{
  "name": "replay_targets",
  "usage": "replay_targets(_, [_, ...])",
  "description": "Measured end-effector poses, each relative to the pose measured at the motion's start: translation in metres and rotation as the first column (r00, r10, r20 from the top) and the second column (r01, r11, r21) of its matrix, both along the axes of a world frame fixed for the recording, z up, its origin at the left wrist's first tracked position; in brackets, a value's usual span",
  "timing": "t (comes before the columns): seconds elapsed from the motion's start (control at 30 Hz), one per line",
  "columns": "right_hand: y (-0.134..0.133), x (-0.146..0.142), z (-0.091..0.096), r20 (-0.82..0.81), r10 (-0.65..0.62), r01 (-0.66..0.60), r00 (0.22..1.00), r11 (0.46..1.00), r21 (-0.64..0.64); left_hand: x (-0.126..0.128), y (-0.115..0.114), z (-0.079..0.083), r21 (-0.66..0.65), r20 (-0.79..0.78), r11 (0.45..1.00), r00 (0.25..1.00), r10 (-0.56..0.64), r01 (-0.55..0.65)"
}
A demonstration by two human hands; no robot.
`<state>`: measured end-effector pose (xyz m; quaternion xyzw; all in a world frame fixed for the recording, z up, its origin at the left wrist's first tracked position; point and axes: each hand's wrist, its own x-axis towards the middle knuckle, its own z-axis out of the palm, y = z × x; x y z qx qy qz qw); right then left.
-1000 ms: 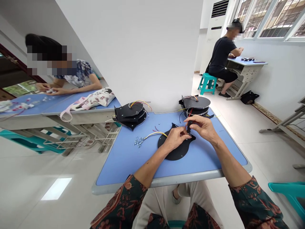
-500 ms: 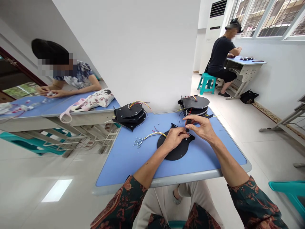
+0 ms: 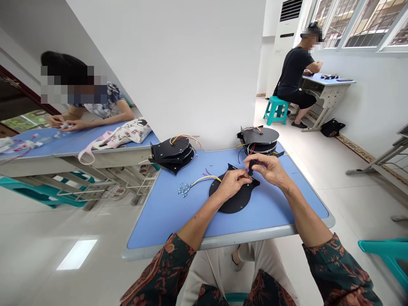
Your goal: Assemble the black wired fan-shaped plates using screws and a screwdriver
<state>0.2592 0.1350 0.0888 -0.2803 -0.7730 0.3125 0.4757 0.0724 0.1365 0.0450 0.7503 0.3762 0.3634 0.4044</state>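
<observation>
A round black plate [image 3: 234, 203] with pointed tabs lies flat on the blue desk [image 3: 159, 221]. My right hand [image 3: 269, 170] is closed around the dark handle of a screwdriver [image 3: 252, 166], held upright over the plate's far right edge. Close beside its tip, my left hand [image 3: 234, 183] rests on the plate with its fingertips pinched together; what they hold, if anything, is too small to make out. Yellow, white and dark wires [image 3: 205, 178] run out from the plate to the left. At their end lies a small heap of silvery screws [image 3: 184, 189].
Two assembled black round units with wires stand at the desk's back, one at the left [image 3: 174, 154] and one at the right [image 3: 261, 138]. A single screw [image 3: 211, 164] lies between them. Other people sit at the left desk [image 3: 68, 144] and the far right desk [image 3: 334, 80].
The view has shifted very slightly. Both hands stay at the same place on the plate, and the screwdriver remains upright in my right hand.
</observation>
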Motion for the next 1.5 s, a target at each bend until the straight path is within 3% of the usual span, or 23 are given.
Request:
replay_targets(0.1, [-0.002,-0.004,0.0,0.045,-0.074,0.072,0.996,0.996,0.045,0.001,0.001,0.0,0.015,-0.015,1.0,1.0,0.02,-0.02])
replay_targets(0.27, [-0.003,-0.011,-0.002,0.03,-0.315,0.311,0.949,0.946,0.088,0.001,0.001,0.0,0.041,-0.045,0.999,0.998,0.037,-0.035])
replay_targets(0.33, [-0.002,-0.01,-0.002,0.027,-0.294,0.292,0.955,0.954,0.063,0.001,0.001,0.0,0.037,-0.03,0.999,0.999,0.029,-0.028])
replay_targets(0.5, [0.0,-0.003,0.0,-0.018,-0.086,0.086,0.996,0.996,-0.008,0.0,0.0,0.0,-0.033,0.005,0.999,1.0,0.008,-0.008])
replay_targets(0.6, [0.0,0.001,0.002,-0.025,0.033,-0.036,0.999,0.995,-0.098,-0.001,-0.001,0.001,-0.062,0.028,0.997,0.999,-0.035,0.037])
replay_targets(0.7, [-0.001,0.001,0.004,-0.033,0.077,-0.081,0.996,0.987,-0.14,-0.003,-0.001,0.002,-0.055,0.042,0.997,0.998,-0.048,0.051])
replay_targets(0.8, [-0.002,-0.001,0.004,-0.017,0.032,-0.033,0.999,0.993,-0.114,-0.002,-0.002,0.004,-0.029,-0.003,1.0,1.0,-0.01,0.01])
replay_targets(0.9, [-0.002,-0.003,0.002,0.015,-0.094,0.095,0.995,0.993,-0.069,0.0,-0.002,0.005,-0.025,-0.033,0.999,0.999,0.027,-0.027])
replay_targets(1.03, [0.001,-0.002,-0.003,0.001,-0.243,0.243,0.97,0.968,-0.064,0.0,-0.001,0.002,-0.077,0.029,0.996,0.998,0.051,-0.049])
replay_targets(1.17, [0.003,0.001,-0.004,-0.011,-0.262,0.261,0.965,0.964,-0.052,0.0,0.003,-0.003,-0.148,0.11,0.987,0.991,0.072,-0.055])
replay_targets(1.5, [0.0,0.001,-0.002,-0.072,-0.24,0.233,0.968,0.969,-0.085,-0.001,0.003,-0.003,-0.139,0.083,0.988,0.994,0.074,-0.062])
